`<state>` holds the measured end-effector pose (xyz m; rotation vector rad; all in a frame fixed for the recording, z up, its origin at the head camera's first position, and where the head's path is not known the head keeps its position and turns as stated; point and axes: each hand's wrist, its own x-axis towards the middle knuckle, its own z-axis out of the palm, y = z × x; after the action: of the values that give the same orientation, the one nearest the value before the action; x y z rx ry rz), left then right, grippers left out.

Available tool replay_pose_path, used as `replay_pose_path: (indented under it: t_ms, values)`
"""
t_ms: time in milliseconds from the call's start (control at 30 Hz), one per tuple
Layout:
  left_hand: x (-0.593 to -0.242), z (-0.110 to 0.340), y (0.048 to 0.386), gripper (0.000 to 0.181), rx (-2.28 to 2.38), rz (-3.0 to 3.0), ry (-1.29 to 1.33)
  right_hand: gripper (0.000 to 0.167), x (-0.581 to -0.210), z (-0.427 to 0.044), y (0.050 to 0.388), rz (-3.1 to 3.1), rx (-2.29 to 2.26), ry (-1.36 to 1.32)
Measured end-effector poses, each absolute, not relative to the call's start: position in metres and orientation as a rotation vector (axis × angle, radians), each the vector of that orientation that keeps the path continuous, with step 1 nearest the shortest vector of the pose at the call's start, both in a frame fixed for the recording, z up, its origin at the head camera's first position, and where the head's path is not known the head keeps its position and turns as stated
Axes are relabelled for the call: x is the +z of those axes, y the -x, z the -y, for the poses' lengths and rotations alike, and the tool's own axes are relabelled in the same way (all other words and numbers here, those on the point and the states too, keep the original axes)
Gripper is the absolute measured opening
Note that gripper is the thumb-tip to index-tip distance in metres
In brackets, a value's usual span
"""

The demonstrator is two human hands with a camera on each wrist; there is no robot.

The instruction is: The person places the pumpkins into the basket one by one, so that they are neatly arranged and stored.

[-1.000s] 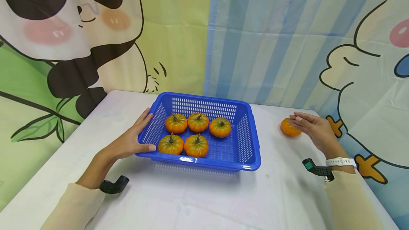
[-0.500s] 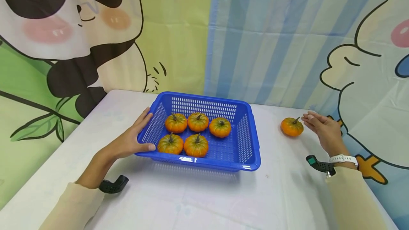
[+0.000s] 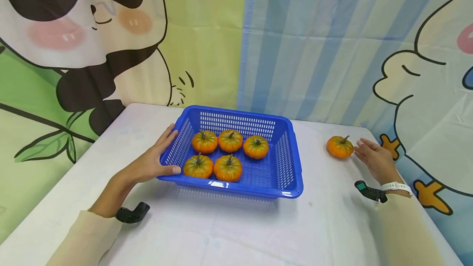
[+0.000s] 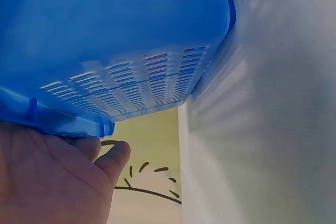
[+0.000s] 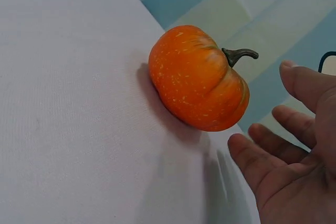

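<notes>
A blue plastic basket with perforated walls stands on the table, holding several small orange pumpkins. My left hand rests against its left end, thumb on the front rim and straight fingers along the left rim. In the left wrist view, that palm lies by the rim and two fingertips show past it. One lone pumpkin with a curved dark stem sits right of the basket. Just to its right hovers my right hand, thumb and fingers spread, a small gap showing in the right wrist view.
A white cloth covers the table. Behind it hangs a curtain printed with a panda and a white bird, close to the table's back and right edges.
My right hand has drawn off the lone pumpkin to the right, uncovering it, then come slightly lower beside it. The left hand and basket stay where they were.
</notes>
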<state>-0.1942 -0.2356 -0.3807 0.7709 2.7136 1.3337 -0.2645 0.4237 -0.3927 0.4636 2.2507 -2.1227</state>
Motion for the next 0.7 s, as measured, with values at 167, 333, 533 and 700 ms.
replay_pose_path:
  t_ms: [167,333,533,700]
  values:
    - [-0.381,0.236,0.195,0.105,1.327,-2.716,-0.768,0.099,-0.397,-0.424,0.268,-2.125,-2.109,-0.52]
    - [-0.38,0.236,0.194,0.105,1.328,-2.716,-0.759,0.097,-0.399,-0.422,0.269,-2.168,-2.044,-0.47]
    - [-0.38,0.235,0.194,0.105,1.328,-2.714,-0.743,0.096,-0.401,-0.415,0.279,-2.252,-1.954,-0.483]
    - [-0.38,0.234,0.194,0.104,1.32,-2.721,-0.738,0.085,-0.404,-0.406,0.287,-2.375,-1.835,-0.479]
